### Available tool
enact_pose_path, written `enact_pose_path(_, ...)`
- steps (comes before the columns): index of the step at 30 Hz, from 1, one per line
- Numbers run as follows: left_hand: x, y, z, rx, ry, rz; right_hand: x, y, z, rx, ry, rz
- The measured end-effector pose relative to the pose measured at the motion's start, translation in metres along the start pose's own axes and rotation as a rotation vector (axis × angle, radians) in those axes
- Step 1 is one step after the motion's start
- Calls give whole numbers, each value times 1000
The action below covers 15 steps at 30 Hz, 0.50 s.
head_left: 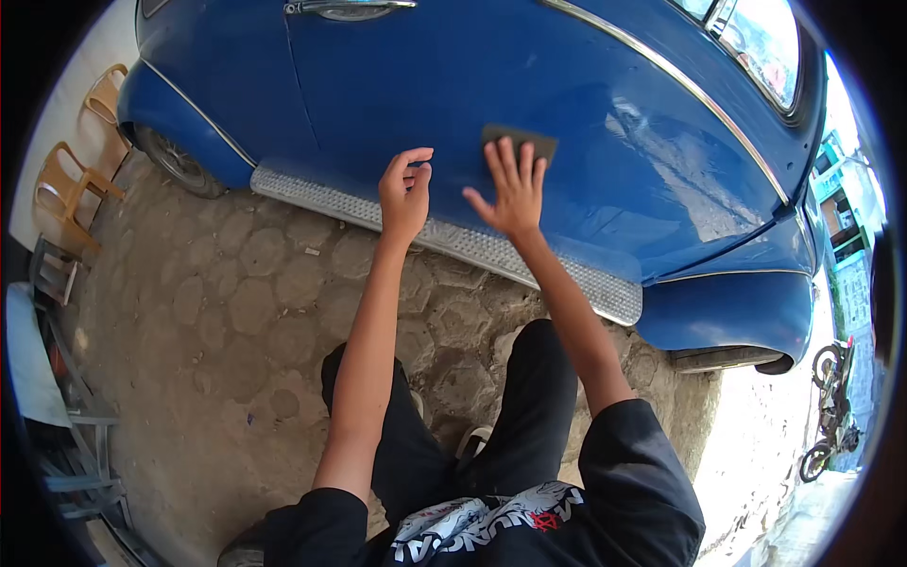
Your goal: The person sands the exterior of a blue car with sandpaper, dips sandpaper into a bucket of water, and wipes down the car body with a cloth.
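Head view: R hand (515, 197) lies w/ fingers spread over dark pad (519, 133), which sits against lower part of blue car door (397, 94); nothing clenched, pad just backed by the fingers. L hand (406, 197) hangs in front of door near running board (463, 248), fingers loosely bent, no obj. seen in them. Step in hand is prob. rubbing the panel; next move calls for even pressure, pad kept flat, L hand clear.
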<state>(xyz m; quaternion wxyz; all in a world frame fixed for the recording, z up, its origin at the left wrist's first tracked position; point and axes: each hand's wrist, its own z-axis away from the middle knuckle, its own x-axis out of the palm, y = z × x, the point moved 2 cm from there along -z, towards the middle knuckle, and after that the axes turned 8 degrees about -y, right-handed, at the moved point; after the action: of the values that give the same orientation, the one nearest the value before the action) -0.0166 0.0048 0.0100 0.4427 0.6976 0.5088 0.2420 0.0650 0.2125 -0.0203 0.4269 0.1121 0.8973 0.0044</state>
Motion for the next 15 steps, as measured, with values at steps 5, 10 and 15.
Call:
enact_pose_path(5,9,6,-6,-43,-29,5,-28,16,3,-107,-309,28)
enact_pose_path(10,8,7,-7,38,-11,-25,-94,26,-101,-81,247,56)
enact_pose_path(15,6,0,-9,12,46,110,-89,-3,-128,-82,286,49)
